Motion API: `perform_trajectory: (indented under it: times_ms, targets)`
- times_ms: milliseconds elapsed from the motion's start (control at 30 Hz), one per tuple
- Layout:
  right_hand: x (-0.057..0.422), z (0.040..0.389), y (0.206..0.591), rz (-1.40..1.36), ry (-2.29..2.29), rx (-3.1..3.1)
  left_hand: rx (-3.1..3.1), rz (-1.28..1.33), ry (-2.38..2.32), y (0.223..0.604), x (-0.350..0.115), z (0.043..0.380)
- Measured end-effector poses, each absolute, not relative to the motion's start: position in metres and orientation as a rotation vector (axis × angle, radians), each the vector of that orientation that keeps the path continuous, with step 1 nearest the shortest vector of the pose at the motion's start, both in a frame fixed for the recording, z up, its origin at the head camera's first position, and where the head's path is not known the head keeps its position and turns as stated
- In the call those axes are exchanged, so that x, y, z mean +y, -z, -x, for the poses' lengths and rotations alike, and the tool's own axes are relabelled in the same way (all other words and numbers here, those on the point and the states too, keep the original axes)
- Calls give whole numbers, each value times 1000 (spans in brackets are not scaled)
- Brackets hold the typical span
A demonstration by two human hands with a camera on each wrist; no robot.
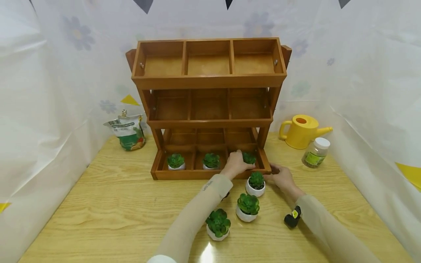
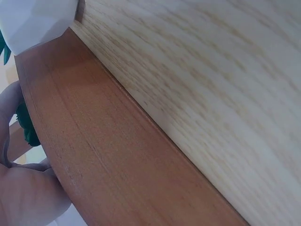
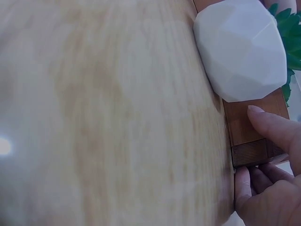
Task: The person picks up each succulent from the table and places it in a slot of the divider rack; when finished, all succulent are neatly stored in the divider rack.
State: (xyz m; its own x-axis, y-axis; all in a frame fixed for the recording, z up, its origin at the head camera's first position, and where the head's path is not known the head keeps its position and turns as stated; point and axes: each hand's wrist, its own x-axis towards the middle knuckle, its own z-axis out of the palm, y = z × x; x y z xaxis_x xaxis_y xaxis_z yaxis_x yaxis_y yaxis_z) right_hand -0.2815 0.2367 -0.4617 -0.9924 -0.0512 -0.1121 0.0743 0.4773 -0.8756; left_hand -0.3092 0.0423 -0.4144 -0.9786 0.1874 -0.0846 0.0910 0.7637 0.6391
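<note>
My left hand (image 1: 236, 165) reaches into the right front compartment of the wooden shelf (image 1: 210, 82), its thumb and fingers round a small potted succulent (image 1: 249, 158); the front board hides most of that pot. At the shelf's lower right corner, my right hand (image 1: 281, 178) grips the end of the front board (image 3: 249, 122), thumb on its face and fingers behind the end. Two more succulents sit in the bottom tier, one in the left compartment (image 1: 175, 161) and one in the middle compartment (image 1: 211, 161). Just before the board stands another succulent in a white faceted pot (image 3: 242, 52).
Two other potted succulents, one nearer the middle (image 1: 247, 207) and one by my left forearm (image 1: 218, 224), stand on the wooden table (image 1: 115, 212). A yellow watering can (image 1: 300, 132) and a white-lidded jar (image 1: 315, 153) are at right. A clipped bag (image 1: 129, 132) stands left.
</note>
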Motion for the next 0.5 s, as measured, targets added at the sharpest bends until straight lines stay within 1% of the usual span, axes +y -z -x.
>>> perform_trajectory:
  times_ms: [267,500]
  targets:
    - [235,281,460,-26,1518,2602,2784,-213,-1033,412,41,308]
    - [236,281,458,-47,1471,2619,2799,-264,-1015,397,31,302]
